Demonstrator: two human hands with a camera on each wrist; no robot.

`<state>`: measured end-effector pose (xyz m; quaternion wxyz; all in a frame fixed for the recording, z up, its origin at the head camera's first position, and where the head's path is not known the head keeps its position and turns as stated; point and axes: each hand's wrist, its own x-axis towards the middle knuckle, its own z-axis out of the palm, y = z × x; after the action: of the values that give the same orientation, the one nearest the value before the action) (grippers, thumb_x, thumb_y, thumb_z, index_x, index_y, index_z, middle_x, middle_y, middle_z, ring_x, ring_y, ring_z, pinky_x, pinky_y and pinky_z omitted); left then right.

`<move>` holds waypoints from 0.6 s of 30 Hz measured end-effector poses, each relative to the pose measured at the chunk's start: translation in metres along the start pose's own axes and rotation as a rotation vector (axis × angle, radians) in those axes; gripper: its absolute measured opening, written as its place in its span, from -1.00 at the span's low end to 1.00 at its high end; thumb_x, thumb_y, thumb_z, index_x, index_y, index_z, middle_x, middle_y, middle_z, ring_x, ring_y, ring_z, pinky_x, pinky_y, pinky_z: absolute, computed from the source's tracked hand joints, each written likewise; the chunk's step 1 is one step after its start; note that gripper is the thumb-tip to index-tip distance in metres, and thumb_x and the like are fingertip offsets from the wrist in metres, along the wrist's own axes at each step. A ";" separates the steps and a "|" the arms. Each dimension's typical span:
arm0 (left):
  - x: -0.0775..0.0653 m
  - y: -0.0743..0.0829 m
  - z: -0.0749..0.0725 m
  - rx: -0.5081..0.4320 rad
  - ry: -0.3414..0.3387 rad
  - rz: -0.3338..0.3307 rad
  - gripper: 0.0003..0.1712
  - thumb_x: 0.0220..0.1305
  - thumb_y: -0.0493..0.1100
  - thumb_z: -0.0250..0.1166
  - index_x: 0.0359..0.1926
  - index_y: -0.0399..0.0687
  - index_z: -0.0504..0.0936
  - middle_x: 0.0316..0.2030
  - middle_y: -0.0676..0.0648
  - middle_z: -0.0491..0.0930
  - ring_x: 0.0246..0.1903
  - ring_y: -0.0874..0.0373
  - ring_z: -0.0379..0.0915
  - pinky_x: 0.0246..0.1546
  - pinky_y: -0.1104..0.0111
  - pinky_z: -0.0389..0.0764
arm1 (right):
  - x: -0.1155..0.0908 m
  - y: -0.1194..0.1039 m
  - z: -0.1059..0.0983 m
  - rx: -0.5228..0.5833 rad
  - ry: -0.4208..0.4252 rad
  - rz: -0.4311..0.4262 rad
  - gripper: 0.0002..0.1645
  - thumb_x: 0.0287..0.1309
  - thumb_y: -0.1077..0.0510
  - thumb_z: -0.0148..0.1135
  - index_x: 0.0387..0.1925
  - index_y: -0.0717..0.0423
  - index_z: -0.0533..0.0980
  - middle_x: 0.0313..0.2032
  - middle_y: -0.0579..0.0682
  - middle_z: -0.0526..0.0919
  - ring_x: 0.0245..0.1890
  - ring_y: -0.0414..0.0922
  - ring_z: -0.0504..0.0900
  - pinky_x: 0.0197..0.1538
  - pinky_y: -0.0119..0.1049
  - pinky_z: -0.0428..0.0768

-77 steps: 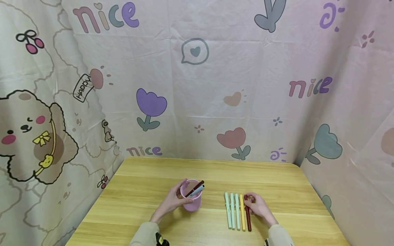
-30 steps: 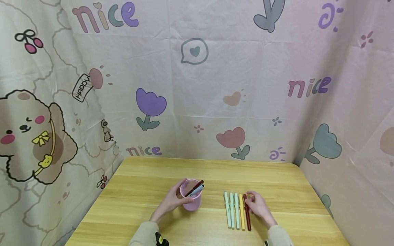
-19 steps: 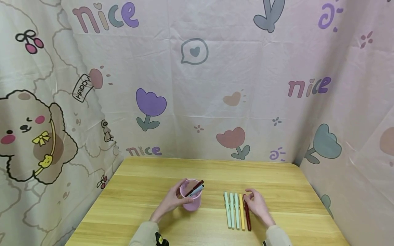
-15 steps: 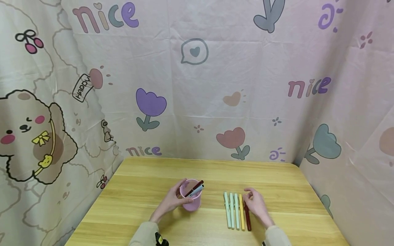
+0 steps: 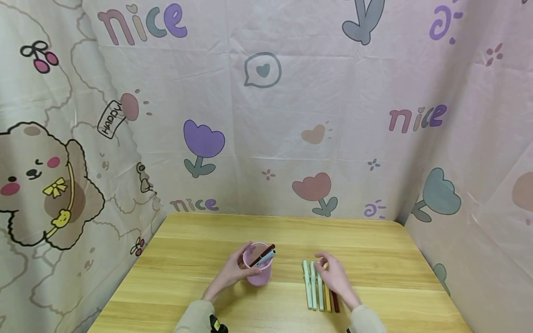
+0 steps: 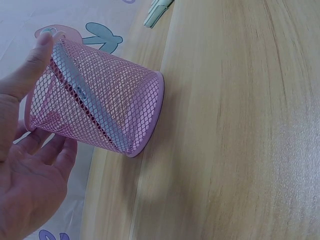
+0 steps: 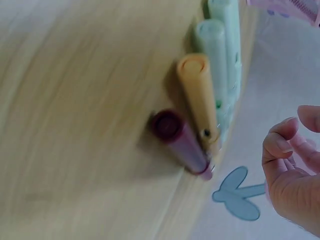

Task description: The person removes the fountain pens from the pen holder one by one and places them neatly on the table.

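Note:
My left hand [image 5: 231, 273] grips a pink mesh pen holder [image 5: 260, 278] round its upper part, thumb at the near rim and the other fingers behind. A dark red pen [image 5: 270, 248] and a light blue pen [image 5: 266, 258] lean inside it. To the right, a row of pens lies on the table: several mint green pens [image 5: 307, 289], a yellow pen [image 5: 328, 304] and a dark red pen [image 5: 335, 305]. Over the upper ends of the row hovers my right hand [image 5: 336, 276], fingers loosely bent and holding nothing; it hides parts of the yellow and dark red pens.
The wooden table [image 5: 208, 231] reaches back to a printed cloth [image 5: 266, 115] hung behind it and along both sides. Bare tabletop separates the pen holder from the row of pens.
My right hand has let go of the dark red pen at the row's right end and moved left over the yellow and mint pens. The left hand and pen holder stay put.

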<state>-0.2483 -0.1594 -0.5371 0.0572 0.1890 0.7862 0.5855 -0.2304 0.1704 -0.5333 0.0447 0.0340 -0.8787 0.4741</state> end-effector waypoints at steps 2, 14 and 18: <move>0.000 0.000 0.000 -0.003 0.002 -0.008 0.17 0.10 -0.09 0.55 0.55 -0.30 0.04 0.47 -0.42 0.21 0.43 -0.42 0.19 0.43 -0.19 0.32 | 0.000 -0.004 0.004 0.001 -0.008 -0.020 -0.65 0.28 0.27 0.27 0.08 0.29 0.55 -0.36 -0.01 0.58 -0.66 -0.32 0.39 -0.63 -0.49 0.40; 0.000 -0.002 0.000 -0.008 0.011 -0.013 0.16 0.09 -0.11 0.55 0.55 -0.30 0.05 0.46 -0.40 0.23 0.42 -0.41 0.21 0.43 -0.15 0.34 | 0.001 -0.034 0.031 0.057 -0.074 -0.195 -0.77 0.31 0.23 0.24 -0.05 0.24 0.60 -0.35 0.01 0.57 -0.66 -0.41 0.36 -0.64 -0.55 0.39; 0.000 -0.001 0.000 -0.015 0.002 -0.005 0.17 0.10 -0.11 0.55 0.55 -0.32 0.03 0.47 -0.41 0.21 0.41 -0.43 0.20 0.43 -0.17 0.35 | 0.003 -0.042 0.041 0.069 -0.087 -0.232 -0.76 0.31 0.17 0.27 -0.06 0.23 0.60 -0.35 0.02 0.60 -0.63 -0.41 0.39 -0.61 -0.54 0.45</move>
<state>-0.2482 -0.1595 -0.5380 0.0595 0.1860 0.7824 0.5913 -0.2315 0.1137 -0.5206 0.0598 0.1574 -0.8532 0.4937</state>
